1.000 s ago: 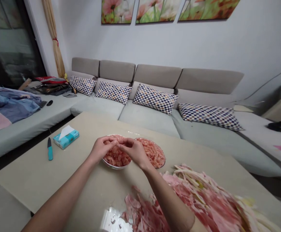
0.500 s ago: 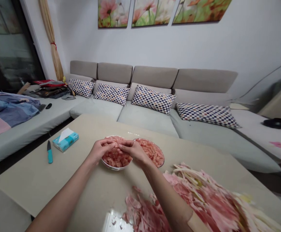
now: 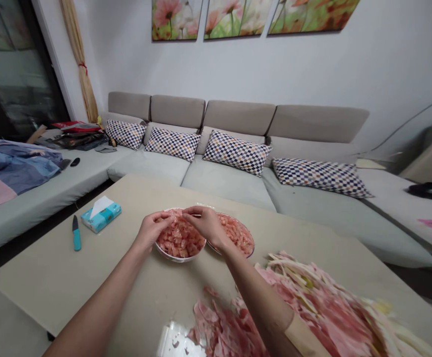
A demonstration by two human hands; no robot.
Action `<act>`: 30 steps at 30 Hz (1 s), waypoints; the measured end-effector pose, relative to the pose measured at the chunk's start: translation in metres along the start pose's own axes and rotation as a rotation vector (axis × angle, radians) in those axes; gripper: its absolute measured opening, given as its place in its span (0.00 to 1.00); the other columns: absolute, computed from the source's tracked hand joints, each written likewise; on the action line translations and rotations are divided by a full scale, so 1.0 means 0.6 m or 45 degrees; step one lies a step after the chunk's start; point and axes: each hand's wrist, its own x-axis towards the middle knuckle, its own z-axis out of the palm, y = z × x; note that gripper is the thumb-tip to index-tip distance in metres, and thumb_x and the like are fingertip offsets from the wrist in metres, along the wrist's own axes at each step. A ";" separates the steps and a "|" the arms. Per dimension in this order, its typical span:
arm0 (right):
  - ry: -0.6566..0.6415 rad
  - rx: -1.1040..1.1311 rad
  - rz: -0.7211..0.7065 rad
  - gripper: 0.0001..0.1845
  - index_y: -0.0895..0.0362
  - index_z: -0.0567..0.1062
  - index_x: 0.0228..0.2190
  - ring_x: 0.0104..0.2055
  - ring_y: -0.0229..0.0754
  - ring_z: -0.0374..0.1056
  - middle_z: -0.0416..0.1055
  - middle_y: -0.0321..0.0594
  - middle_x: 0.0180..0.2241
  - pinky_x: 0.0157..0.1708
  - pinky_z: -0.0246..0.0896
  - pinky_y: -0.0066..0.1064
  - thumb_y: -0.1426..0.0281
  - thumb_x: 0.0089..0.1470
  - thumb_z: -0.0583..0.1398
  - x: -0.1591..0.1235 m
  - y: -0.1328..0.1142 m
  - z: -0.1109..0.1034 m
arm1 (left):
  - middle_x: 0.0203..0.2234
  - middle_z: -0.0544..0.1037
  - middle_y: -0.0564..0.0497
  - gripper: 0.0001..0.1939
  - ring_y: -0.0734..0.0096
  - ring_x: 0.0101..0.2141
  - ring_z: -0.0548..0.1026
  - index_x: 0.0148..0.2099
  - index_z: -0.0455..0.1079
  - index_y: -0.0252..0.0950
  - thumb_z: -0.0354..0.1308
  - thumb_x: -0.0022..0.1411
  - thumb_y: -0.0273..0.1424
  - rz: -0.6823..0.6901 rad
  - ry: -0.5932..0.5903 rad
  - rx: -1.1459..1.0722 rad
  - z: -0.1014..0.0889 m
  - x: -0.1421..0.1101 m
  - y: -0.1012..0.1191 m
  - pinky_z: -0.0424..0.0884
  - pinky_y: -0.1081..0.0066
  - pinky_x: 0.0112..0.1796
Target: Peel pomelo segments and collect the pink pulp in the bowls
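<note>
Hands (image 3: 204, 223) over bowl (image 3: 180, 259) of pink pieces (image 3: 182, 241) | tissue pack (image 3: 103, 218): print unreadable

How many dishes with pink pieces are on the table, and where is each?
2: the bowl below the left hand and right hand, and the plate just right of the bowl. The right hand partly covers both; no third shows.

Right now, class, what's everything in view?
Bowl: one, white, centre
Plate: one, pale, right of bowl
Pieces: many, pinkish, in both
Scraps: many, pink, table's right
Shiny thing: one, whitish, near edge
Knife: one, teal handle, left
Tissue pack: one, blue, left
Table: one, beige, centre
Sofa: one, grey, beyond
Cushions: four, chequered, on sofa
Sofa clutter: several, mixed, ends
Pictures: three, floral, top
Curtain: one, tan, left
Glass panel: one, dark, left
Left hand: one, at bowl
Right hand: one, at bowl
</note>
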 end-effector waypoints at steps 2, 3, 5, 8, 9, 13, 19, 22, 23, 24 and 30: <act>0.002 -0.026 -0.027 0.06 0.57 0.78 0.28 0.34 0.44 0.72 0.78 0.40 0.30 0.39 0.65 0.36 0.68 0.46 0.64 0.004 -0.002 0.000 | 0.22 0.78 0.51 0.18 0.69 0.26 0.75 0.33 0.78 0.32 0.71 0.41 0.38 0.000 0.027 -0.036 0.002 -0.003 0.000 0.70 0.72 0.30; -0.006 -0.030 -0.042 0.06 0.57 0.78 0.29 0.33 0.43 0.72 0.77 0.40 0.30 0.38 0.65 0.34 0.68 0.46 0.64 0.004 -0.003 0.000 | 0.21 0.78 0.51 0.18 0.69 0.26 0.75 0.33 0.77 0.32 0.71 0.41 0.38 0.001 0.043 -0.060 0.004 -0.005 -0.001 0.70 0.72 0.30; -0.054 -0.024 -0.068 0.10 0.58 0.77 0.32 0.33 0.41 0.71 0.77 0.40 0.31 0.36 0.65 0.32 0.66 0.47 0.63 0.003 -0.005 0.000 | 0.22 0.78 0.51 0.18 0.69 0.27 0.75 0.33 0.77 0.32 0.71 0.41 0.38 0.010 0.072 -0.122 0.009 -0.009 -0.003 0.71 0.71 0.32; -0.181 -0.009 -0.081 0.15 0.58 0.78 0.37 0.35 0.41 0.72 0.78 0.41 0.34 0.36 0.66 0.31 0.63 0.47 0.65 -0.003 -0.008 0.001 | 0.27 0.80 0.50 0.18 0.68 0.30 0.77 0.33 0.76 0.33 0.70 0.42 0.39 0.039 0.095 -0.220 0.019 -0.018 -0.009 0.72 0.69 0.35; -0.217 -0.008 -0.077 0.16 0.59 0.78 0.36 0.36 0.42 0.72 0.78 0.42 0.34 0.37 0.66 0.32 0.62 0.46 0.65 -0.005 -0.009 0.002 | 0.28 0.80 0.49 0.17 0.67 0.31 0.77 0.33 0.76 0.33 0.70 0.42 0.39 0.048 0.097 -0.243 0.022 -0.020 -0.011 0.72 0.69 0.35; -0.313 0.001 -0.040 0.17 0.60 0.79 0.32 0.35 0.43 0.73 0.78 0.42 0.32 0.37 0.66 0.32 0.59 0.47 0.65 -0.010 -0.013 0.003 | 0.28 0.80 0.49 0.16 0.68 0.31 0.76 0.32 0.77 0.33 0.71 0.42 0.38 0.059 0.100 -0.281 0.029 -0.025 -0.018 0.71 0.70 0.36; -0.347 0.019 -0.030 0.16 0.58 0.79 0.36 0.38 0.44 0.73 0.79 0.42 0.37 0.39 0.66 0.33 0.59 0.49 0.64 -0.010 -0.017 0.002 | 0.22 0.76 0.53 0.16 0.72 0.26 0.74 0.31 0.77 0.34 0.71 0.41 0.39 0.052 0.132 -0.242 0.027 -0.022 -0.020 0.71 0.72 0.31; -0.277 -0.047 -0.061 0.14 0.57 0.79 0.34 0.36 0.44 0.73 0.79 0.41 0.34 0.37 0.66 0.32 0.61 0.48 0.65 -0.011 -0.018 0.005 | 0.21 0.75 0.53 0.15 0.72 0.25 0.73 0.30 0.77 0.34 0.70 0.43 0.39 0.062 0.135 -0.190 0.024 -0.023 -0.020 0.70 0.73 0.30; -0.269 -0.072 -0.065 0.13 0.57 0.79 0.33 0.35 0.43 0.73 0.79 0.41 0.33 0.36 0.66 0.32 0.61 0.49 0.64 -0.011 -0.018 0.006 | 0.20 0.75 0.53 0.14 0.72 0.24 0.73 0.30 0.77 0.34 0.70 0.43 0.39 0.064 0.131 -0.175 0.022 -0.024 -0.021 0.70 0.73 0.30; -0.270 -0.088 -0.065 0.12 0.57 0.80 0.32 0.34 0.43 0.73 0.79 0.40 0.32 0.35 0.66 0.32 0.61 0.50 0.63 -0.011 -0.018 0.006 | 0.20 0.75 0.53 0.14 0.72 0.24 0.73 0.30 0.78 0.34 0.70 0.43 0.39 0.064 0.125 -0.164 0.021 -0.024 -0.021 0.70 0.72 0.30; -0.336 -0.061 -0.035 0.15 0.58 0.80 0.33 0.35 0.44 0.73 0.79 0.41 0.32 0.34 0.67 0.31 0.59 0.52 0.61 -0.012 -0.019 0.003 | 0.20 0.75 0.53 0.14 0.71 0.24 0.73 0.31 0.78 0.34 0.69 0.44 0.39 0.070 0.094 -0.119 0.014 -0.023 -0.026 0.70 0.72 0.30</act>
